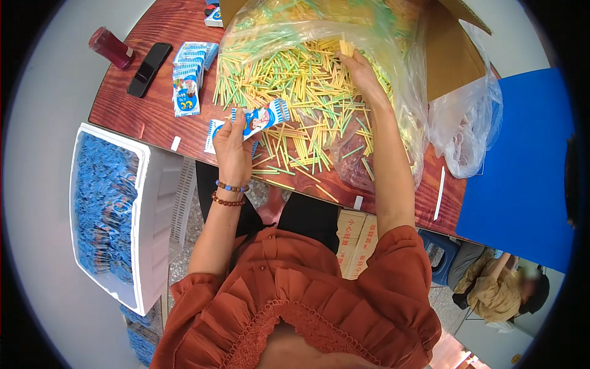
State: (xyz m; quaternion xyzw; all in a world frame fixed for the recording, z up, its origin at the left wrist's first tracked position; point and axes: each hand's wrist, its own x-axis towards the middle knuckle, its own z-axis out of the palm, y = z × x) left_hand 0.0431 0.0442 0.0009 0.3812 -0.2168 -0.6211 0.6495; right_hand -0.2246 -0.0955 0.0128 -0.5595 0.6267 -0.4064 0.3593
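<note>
At eleven o'clock, the left hand (230, 140) grips a flat blue-and-white plastic packet (265, 119). At twelve, a loose heap of slim yellow and green sticks (295, 74) covers the red-brown wooden table (126, 117); farther off, toward one, the right hand (361, 71) pinches a small bundle of yellow sticks (347, 47).

Red printed characters (369, 236) on a cardboard carton (355, 246) under the bench (153, 114), small print on blue-and-white packets (187, 92) stacked on it, more on a held packet (264, 120) above it
</note>
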